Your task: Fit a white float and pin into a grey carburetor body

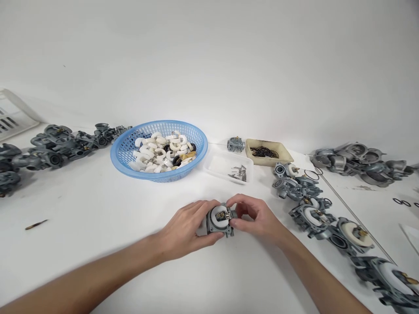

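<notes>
A grey metal carburetor body (220,220) with a white float on top rests on the white table, held between both hands. My left hand (186,229) wraps its left side with fingers curled. My right hand (255,216) pinches its right side, thumb and fingers closed near the top edge. Just behind them stand a blue basket (124,153) of white floats and a clear tray (216,168) holding small metal pins.
A beige tray (284,152) of black O-rings sits at back right beside a lone carburetor (235,144). Carburetors lie in a row (314,213) along the right and in a pile (59,148) at left. Metal bowls (360,159) at far right. A small pin (36,224) lies left.
</notes>
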Demonstrator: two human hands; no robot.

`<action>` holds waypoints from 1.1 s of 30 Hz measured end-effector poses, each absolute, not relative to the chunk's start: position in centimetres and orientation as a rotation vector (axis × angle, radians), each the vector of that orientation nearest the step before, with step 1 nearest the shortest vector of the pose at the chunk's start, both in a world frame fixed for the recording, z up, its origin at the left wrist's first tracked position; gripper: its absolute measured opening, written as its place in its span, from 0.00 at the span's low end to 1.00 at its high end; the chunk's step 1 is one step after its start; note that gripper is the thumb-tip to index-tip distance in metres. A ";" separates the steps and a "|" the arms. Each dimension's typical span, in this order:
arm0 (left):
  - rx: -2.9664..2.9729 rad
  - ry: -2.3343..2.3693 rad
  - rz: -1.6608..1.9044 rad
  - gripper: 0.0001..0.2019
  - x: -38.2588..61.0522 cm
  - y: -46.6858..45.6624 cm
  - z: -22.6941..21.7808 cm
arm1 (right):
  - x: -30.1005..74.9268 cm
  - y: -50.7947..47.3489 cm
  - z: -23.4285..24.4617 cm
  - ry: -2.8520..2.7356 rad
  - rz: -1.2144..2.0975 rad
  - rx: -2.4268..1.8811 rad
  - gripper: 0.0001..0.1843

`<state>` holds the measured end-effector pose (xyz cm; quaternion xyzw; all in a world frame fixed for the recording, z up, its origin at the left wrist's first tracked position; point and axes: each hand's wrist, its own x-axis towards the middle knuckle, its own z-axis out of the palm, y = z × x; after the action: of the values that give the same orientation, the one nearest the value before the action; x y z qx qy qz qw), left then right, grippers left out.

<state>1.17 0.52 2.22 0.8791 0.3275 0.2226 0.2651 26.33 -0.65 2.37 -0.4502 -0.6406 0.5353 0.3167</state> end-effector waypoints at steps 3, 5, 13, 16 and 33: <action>2.342 0.912 0.600 0.24 1.2 0.5 2.5 | 26.4 -0.6 2.3 -1.692 1.461 -1.162 0.20; 2.323 0.928 0.599 0.23 1.2 0.5 2.6 | 26.4 -0.6 2.3 -1.694 1.494 -1.156 0.24; 2.220 0.959 0.583 0.24 1.0 0.7 2.3 | 26.1 -0.8 2.7 -1.645 1.494 -1.201 0.28; 2.182 0.959 0.588 0.24 1.0 0.8 2.3 | 26.0 -0.8 2.7 -1.629 1.482 -1.192 0.26; 2.211 0.979 0.609 0.24 0.9 0.8 2.2 | 25.7 -0.7 2.6 -1.608 1.463 -1.160 0.18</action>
<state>0.87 0.81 2.17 0.8405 0.3721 0.2315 0.3186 25.67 -0.74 2.64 -0.4441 -0.6155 0.5599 0.3323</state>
